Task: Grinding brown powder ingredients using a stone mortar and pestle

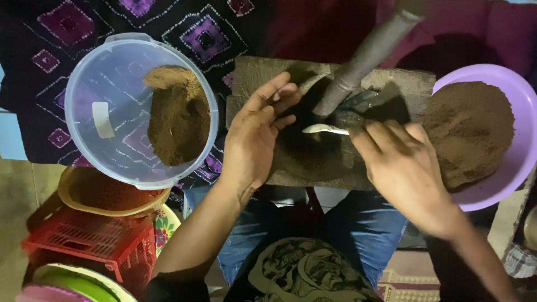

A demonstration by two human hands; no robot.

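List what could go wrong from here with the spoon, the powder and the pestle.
1. The right hand works a white spoon right at the foot of the leaning grey pestle; fingers might get knocked if it shifts.
2. The purple bowl is heaped with brown powder near its rim, so a nudge could spill some.
3. The left hand rests inside the wooden mortar, and may sweep powder out.

Left hand [254,134] open, fingers extended, palm down. Right hand [405,168] curled closed in a pinch. Both forearms angled inward.
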